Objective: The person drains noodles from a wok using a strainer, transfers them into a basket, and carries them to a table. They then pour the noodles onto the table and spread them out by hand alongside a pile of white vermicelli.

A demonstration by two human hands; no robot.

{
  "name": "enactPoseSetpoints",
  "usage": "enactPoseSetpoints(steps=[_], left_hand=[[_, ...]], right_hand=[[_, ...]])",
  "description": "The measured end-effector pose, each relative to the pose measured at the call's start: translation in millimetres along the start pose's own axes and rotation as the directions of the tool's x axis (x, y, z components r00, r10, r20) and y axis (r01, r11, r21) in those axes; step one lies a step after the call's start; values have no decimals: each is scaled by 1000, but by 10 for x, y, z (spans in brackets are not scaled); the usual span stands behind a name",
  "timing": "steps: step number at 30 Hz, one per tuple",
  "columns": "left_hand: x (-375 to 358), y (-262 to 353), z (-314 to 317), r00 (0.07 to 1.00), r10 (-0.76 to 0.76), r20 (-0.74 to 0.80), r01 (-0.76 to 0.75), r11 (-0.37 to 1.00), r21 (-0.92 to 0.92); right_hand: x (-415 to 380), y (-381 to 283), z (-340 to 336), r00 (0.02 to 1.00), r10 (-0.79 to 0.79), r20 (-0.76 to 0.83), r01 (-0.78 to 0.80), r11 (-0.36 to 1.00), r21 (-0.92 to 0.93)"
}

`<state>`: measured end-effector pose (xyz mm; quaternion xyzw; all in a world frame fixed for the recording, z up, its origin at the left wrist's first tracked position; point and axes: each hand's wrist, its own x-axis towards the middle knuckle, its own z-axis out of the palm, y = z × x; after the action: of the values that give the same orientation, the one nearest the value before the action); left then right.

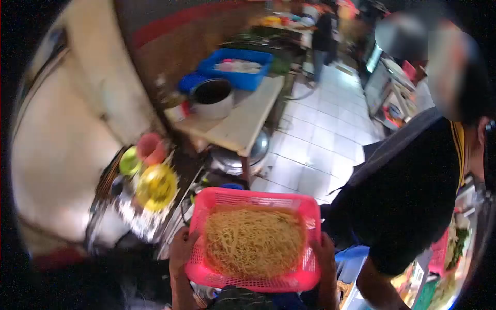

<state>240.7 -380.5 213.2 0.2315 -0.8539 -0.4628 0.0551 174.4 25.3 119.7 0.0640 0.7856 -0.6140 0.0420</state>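
A pink plastic basket (253,196) with slotted sides is held level in front of my body. Noodles (253,242), pale yellow and tangled, fill most of its bottom. My left hand (182,248) grips the basket's left side, its thumb near the rim. On the opposite side my right hand (324,252) holds the right edge, partly in shadow. The lower rim comes close to my dark clothing, and the undersides of both hands are hidden.
Close by on the right stands a person in a black shirt (398,191). A wooden table (248,124) ahead bears a large pot (213,98) and a blue crate (237,67). A yellow bowl (156,187) sits to the left. White floor tiles (315,139) lead toward another person (324,33).
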Motion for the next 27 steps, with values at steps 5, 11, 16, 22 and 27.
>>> enactPoseSetpoints(steps=[5,11,16,22,27], left_hand=[[-869,354,-77,1000,-13,-13,14,998,65],[-912,121,-71,992,94,-85,-102,991,-87],[-912,-3,-112,963,220,-153,-214,975,52],[-1061,548,98,931,302,-204,-237,927,292],[-578,1506,875,985,142,-95,-146,989,-36]], right_hand=[[-641,-210,-590,999,-36,-12,37,992,124],[-283,-397,-538,989,-3,149,-4,999,48],[-333,-854,-660,978,49,203,-81,985,152],[-74,-684,-850,965,82,247,-130,974,184],[769,-635,-1497,969,63,239,-136,945,298]])
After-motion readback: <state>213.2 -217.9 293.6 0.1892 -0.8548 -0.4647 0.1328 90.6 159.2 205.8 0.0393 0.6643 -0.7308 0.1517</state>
